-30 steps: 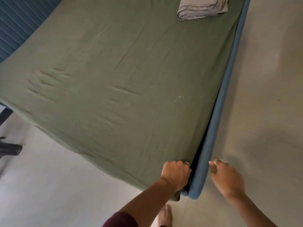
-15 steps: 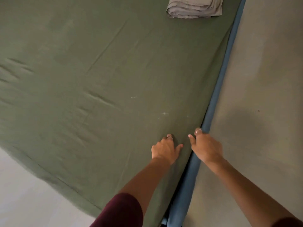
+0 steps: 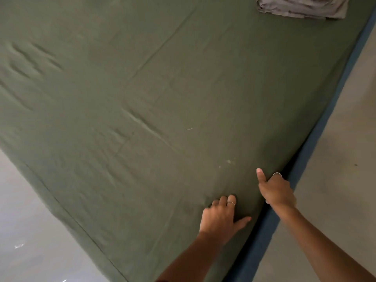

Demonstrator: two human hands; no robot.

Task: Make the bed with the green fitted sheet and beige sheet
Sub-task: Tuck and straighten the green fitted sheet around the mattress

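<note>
I see the green fitted sheet [image 3: 162,94] stretched across the mattress, filling most of the head view, and I use it as my landmark. Several shallow creases run across it, a cluster toward its far left part and another near its middle, with a few pale specks close to its right edge.

My left hand [image 3: 220,217] lies palm down on the sheet near that right edge, fingers bent a little at the knuckles and thumb spread out toward the edge. It presses the fabric and, as far as I can tell, grips nothing. 1 ring shows on a finger.

My right hand [image 3: 275,191] sits right at the sheet's right edge, just beyond the left hand. Its thumb points up along the sheet surface, while the other fingers curl down over the edge into the dark gap beside the blue bed frame [image 3: 317,135]. They are hidden there, so I cannot tell whether they pinch the fabric. 1 ring shows here too.

The folded beige sheet [image 3: 303,7] rests on top of the green sheet at its far right corner, well apart from both hands.

The frame runs along the sheet's right side, with pale floor [image 3: 335,180] past it.
</note>
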